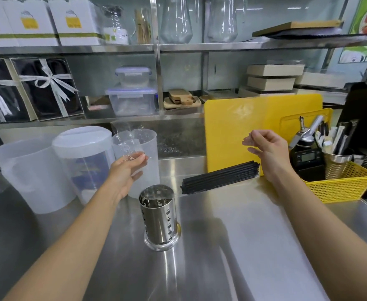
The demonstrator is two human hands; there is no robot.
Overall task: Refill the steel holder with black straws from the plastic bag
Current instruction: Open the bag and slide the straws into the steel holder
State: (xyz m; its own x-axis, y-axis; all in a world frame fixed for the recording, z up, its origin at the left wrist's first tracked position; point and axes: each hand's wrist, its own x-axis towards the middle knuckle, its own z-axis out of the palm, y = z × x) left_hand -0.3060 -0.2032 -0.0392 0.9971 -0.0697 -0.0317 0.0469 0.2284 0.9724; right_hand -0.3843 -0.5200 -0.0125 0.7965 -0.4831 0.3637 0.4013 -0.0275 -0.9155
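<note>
**Straws out of the bag, holder waiting to be filled**

Two bare forearms reach in from the near edge over a brushed stainless-steel counter point(254, 246). Between them, close to the viewer, stands the shiny perforated steel cylinder holder point(158, 216), upright on a clear round base. It looks empty inside, and its central spot probably keeps it within reach of both hands.

Just beyond it and to the right lies the bundle of thin black straws point(220, 177), flat on the counter with its far end touching the foot of a yellow plastic cutting board point(239, 131) that leans upright. Whether any wrap is around the bundle cannot be told. Lying loose, the straws seem ready to be gathered and stood in the holder.

The left hand point(127, 170) is raised left of the holder, fingers pinched on a crumpled clear plastic bag point(127, 146), likely the emptied straw bag held out of the way. The right hand point(267, 148) hovers above the far end of the straws, fingers loosely curled and gripping nothing that can be seen.

Behind the left hand stand translucent plastic pitchers point(35, 174). At far right a yellow mesh basket point(341, 187) holds utensils. Shelves of boxes and containers fill the background.
</note>
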